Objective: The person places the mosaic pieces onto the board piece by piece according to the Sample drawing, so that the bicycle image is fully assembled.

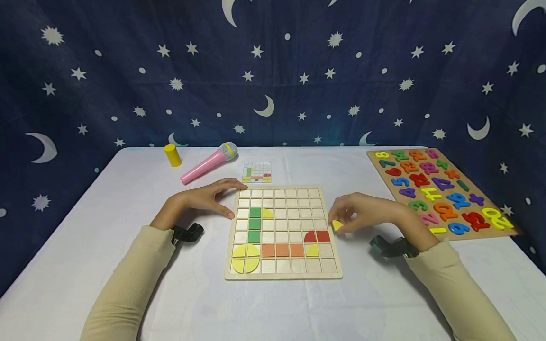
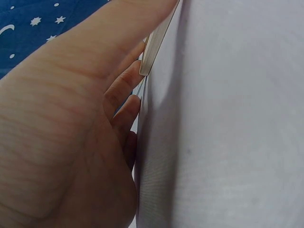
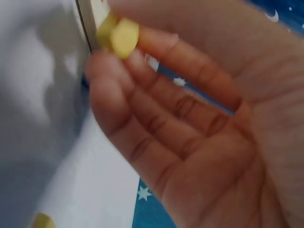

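A wooden grid board [image 1: 286, 275] lies on the table between both hands. On it sit green squares [image 1: 254, 224], orange squares [image 1: 282, 250], a red square [image 1: 323, 236], a red quarter-circle [image 1: 310, 237] and several yellow quarter-circles, some together as a disc [image 1: 246, 258]. My left hand [image 1: 209, 195] rests against the board's upper left, thumb at the side edge, a fingertip by the corner. Just off the board's right edge, my right hand [image 1: 362, 210] pinches a yellow quarter-circle piece [image 1: 337, 225]; it looks blurred [image 3: 124, 39] in the right wrist view.
Behind the board lies a small pattern card [image 1: 257, 172]. A pink toy microphone [image 1: 206, 166] and a yellow cylinder [image 1: 172, 155] are at the back left. On the right is a number board [image 1: 503, 227] with colourful numerals. A starry dark-blue cloth [image 1: 307, 57] hangs behind the table.
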`<action>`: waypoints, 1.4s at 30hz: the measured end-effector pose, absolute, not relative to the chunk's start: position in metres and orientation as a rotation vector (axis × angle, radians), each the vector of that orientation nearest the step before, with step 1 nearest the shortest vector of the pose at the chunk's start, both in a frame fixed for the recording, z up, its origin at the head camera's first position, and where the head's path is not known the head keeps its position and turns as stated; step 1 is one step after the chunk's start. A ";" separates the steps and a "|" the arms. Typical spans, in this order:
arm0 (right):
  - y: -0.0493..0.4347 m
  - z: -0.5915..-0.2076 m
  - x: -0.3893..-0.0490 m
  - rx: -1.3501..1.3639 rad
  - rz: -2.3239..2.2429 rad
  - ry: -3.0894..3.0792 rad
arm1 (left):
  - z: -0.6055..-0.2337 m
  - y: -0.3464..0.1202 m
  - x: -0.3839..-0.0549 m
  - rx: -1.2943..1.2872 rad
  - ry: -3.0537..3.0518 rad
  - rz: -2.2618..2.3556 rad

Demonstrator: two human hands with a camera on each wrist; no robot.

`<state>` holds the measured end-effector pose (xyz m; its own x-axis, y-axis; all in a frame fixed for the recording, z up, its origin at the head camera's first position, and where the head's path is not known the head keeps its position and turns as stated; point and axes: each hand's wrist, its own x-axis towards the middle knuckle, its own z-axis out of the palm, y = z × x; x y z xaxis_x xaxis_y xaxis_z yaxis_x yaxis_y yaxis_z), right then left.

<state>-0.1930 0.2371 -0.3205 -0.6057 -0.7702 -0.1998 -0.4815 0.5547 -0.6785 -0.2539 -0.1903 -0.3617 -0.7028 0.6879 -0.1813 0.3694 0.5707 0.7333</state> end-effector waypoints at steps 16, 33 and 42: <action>0.216 -0.321 -0.178 -1.086 -0.694 2.247 | -0.361 -0.191 -0.254 0.849 2.359 0.941; 0.208 -0.318 -0.170 -1.070 -0.665 2.190 | -0.361 -0.190 -0.253 0.841 2.365 0.931; 0.205 -0.319 -0.170 -1.147 -0.703 2.129 | -0.362 -0.191 -0.254 0.845 2.357 0.947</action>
